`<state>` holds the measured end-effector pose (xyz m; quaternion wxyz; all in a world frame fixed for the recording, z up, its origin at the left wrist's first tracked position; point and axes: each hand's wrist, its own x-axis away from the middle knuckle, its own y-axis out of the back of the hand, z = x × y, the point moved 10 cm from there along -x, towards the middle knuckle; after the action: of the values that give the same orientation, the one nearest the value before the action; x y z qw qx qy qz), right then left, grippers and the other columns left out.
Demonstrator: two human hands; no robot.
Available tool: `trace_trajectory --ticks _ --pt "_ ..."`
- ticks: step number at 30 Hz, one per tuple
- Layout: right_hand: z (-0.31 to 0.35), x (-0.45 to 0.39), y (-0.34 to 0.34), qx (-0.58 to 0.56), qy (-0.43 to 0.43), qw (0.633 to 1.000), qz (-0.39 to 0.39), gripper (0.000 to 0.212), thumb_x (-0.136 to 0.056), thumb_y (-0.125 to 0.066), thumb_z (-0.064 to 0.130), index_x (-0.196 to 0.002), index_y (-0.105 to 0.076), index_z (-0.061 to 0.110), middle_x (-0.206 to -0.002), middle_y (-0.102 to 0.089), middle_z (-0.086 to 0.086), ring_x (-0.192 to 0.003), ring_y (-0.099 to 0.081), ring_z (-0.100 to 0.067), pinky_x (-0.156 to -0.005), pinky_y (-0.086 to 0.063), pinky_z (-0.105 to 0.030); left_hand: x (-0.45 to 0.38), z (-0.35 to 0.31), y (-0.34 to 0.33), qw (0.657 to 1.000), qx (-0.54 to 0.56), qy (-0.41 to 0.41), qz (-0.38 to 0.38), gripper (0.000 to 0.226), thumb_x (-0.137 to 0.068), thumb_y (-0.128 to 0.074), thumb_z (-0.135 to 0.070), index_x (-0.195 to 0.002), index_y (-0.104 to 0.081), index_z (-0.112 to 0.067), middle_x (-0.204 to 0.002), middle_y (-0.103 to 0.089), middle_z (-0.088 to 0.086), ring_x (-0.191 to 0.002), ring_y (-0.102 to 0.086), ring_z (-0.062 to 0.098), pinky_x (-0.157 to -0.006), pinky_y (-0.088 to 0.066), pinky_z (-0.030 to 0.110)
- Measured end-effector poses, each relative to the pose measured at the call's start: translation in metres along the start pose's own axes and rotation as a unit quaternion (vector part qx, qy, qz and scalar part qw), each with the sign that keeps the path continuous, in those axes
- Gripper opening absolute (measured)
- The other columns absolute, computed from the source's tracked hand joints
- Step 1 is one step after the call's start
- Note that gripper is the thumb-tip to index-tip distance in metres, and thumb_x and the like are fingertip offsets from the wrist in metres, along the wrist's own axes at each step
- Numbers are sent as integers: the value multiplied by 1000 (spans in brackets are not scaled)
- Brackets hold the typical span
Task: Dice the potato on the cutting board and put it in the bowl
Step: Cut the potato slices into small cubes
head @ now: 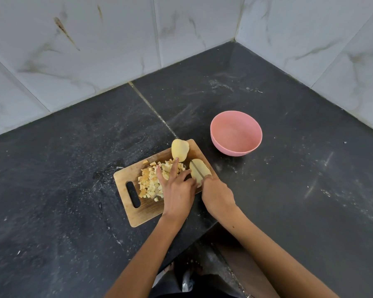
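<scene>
A wooden cutting board lies on the dark counter. A heap of potato dice covers its middle. One peeled potato piece sits at the board's far edge. A second peeled piece lies at the right edge with a knife blade sunk into it. My right hand grips the knife handle, which it hides. My left hand lies over the dice with straight fingers, thumb against the piece under the blade. The pink bowl stands beyond the board to the right, with nothing in it.
The black stone counter is dusted with white specks and ends at tiled walls behind and to the right. Its front edge cuts inward below my arms, where the floor shows.
</scene>
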<state>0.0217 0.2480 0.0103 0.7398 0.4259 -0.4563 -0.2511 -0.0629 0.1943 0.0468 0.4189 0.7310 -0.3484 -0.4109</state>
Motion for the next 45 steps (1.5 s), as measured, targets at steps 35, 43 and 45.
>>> trace_trajectory --ticks 35,43,45 --pt "4 -4 -5 0 5 1000 -5 32 -101 -39 18 -130 -44 6 -114 -59 -11 -98 -62 -25 -78 -51 -33 10 19 -9 995 40 95 -6 10 -72 -81 -22 -69 -74 -29 -146 -40 18 -142 -15 40 -107 -6 65" --pt "-31 43 -20 3 -10 1000 16 29 -106 -27 26 -119 -45 7 -105 -64 -11 -93 -66 -26 -69 -48 -33 10 21 -10 994 45 100 -13 11 -72 -81 -26 -67 -72 -31 -150 -34 17 -144 -12 38 -106 -5 64" --pt "-40 54 -25 7 -17 999 27 27 -106 -28 24 -117 -44 6 -102 -65 -10 -91 -66 -27 -64 -44 -31 10 20 -10 994 44 98 -17 11 -71 -82 -26 -67 -72 -31 -151 -33 17 -144 -11 38 -106 -5 63"
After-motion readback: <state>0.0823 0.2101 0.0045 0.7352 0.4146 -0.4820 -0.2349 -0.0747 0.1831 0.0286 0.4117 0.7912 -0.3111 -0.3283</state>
